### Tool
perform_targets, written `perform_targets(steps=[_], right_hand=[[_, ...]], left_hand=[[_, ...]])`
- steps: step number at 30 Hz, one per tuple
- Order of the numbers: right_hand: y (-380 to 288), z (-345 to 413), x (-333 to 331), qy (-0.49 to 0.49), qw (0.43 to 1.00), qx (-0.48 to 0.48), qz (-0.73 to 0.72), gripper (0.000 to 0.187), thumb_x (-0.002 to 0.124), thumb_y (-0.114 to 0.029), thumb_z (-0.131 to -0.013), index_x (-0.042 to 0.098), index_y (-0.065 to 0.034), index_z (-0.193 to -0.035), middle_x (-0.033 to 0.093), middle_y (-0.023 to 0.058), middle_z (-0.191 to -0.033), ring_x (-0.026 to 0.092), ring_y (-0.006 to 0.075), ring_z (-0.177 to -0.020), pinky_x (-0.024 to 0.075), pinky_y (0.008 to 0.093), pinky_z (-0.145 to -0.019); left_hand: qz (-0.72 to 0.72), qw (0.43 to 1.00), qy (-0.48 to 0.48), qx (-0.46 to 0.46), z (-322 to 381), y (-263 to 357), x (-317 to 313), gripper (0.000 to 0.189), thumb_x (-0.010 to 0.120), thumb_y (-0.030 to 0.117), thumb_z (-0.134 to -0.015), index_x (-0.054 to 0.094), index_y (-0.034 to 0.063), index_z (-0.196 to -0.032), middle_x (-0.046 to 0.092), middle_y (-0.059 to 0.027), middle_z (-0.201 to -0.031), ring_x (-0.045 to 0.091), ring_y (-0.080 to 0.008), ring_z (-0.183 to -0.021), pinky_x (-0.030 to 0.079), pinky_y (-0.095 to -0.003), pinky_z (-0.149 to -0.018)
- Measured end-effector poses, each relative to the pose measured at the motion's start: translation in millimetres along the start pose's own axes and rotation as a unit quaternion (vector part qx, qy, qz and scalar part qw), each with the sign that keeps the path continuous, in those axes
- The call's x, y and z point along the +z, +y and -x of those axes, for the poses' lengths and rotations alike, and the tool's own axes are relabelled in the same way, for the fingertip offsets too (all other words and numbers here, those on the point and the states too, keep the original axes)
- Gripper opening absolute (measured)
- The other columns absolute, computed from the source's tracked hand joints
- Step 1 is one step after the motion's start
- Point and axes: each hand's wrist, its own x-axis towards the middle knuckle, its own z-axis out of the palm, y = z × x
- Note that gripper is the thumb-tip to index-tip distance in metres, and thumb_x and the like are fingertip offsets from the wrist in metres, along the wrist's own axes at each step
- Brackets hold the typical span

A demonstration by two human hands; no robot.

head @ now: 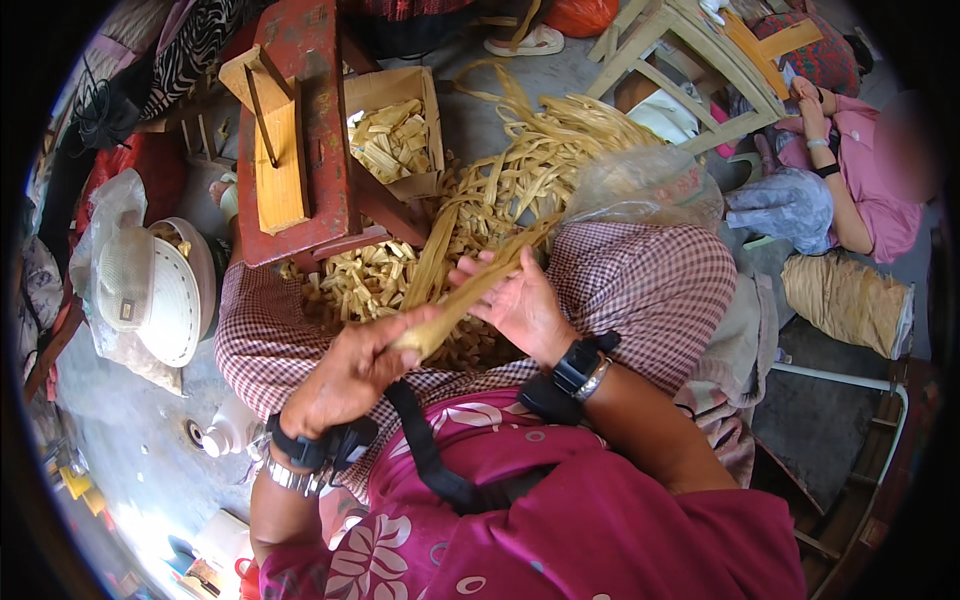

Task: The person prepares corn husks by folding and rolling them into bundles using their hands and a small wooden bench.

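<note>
My left hand (352, 367) is closed around the near end of a bundle of straw-coloured plant-fibre strips (450, 315), low over my lap. The bundle slants up and away to the right. It lies across my right hand (521, 307), whose palm faces up with the fingers spread and the thumb beside the bundle. Beyond both hands, a tangled pile of long fibre strips (502, 172) spreads over the floor. Short folded fibre pieces (367, 270) are heaped between my knees. My checked trousers (645, 277) frame the heap.
A red bench (330, 150) carries a wooden block fixture (281, 165) with a thin dark rod. Behind it stands a cardboard box (431, 112) of short pieces. A clear plastic bag (645, 187) touches my right knee. A person (855, 172) sits at right near a wooden stool (697, 82).
</note>
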Motion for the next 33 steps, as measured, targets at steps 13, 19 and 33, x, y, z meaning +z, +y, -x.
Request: perform_targets(steps=[13,19,33], right_hand=[[-46.1,14.5,73.1,0.044,0.974,-0.162,0.151,0.021,0.058,-0.031,-0.113,0.057,-0.0113,-0.117,0.05,-0.0053,-0.078,0.042,0.0049,-0.056,0.04,0.0225,-0.049],[-29.2,39.8,196.4,-0.179,0.829,-0.322,0.421,0.026,0.057,-0.022,-0.113,0.056,-0.0031,-0.131,0.055,-0.0012,-0.089,0.049,0.0047,-0.068,0.0439,0.0224,-0.057],[-92.6,54.6,200.4,-0.051,0.822,-0.387,0.415,0.036,0.051,-0.034,-0.115,0.056,-0.0019,-0.131,0.053,0.0007,-0.081,0.048,0.0066,-0.057,0.0455,0.0246,-0.051]], left_hand=[[0.034,0.999,-0.007,-0.02,61.3,-14.3,-19.6,0.062,0.065,-0.01,-0.098,0.054,0.006,-0.156,0.067,-0.0153,-0.146,0.065,-0.0275,-0.135,0.051,-0.037,-0.113],[0.03,0.997,0.038,0.065,23.8,-39.6,-22.7,0.076,0.055,-0.022,-0.087,0.049,0.0029,-0.159,0.058,-0.0176,-0.157,0.054,-0.0287,-0.146,0.043,-0.0371,-0.121],[-0.034,0.994,-0.008,0.101,15.1,-18.4,-4.2,0.066,0.061,-0.009,-0.101,0.045,0.0059,-0.164,0.072,-0.0117,-0.128,0.065,-0.0171,-0.103,0.054,-0.0312,-0.095]])
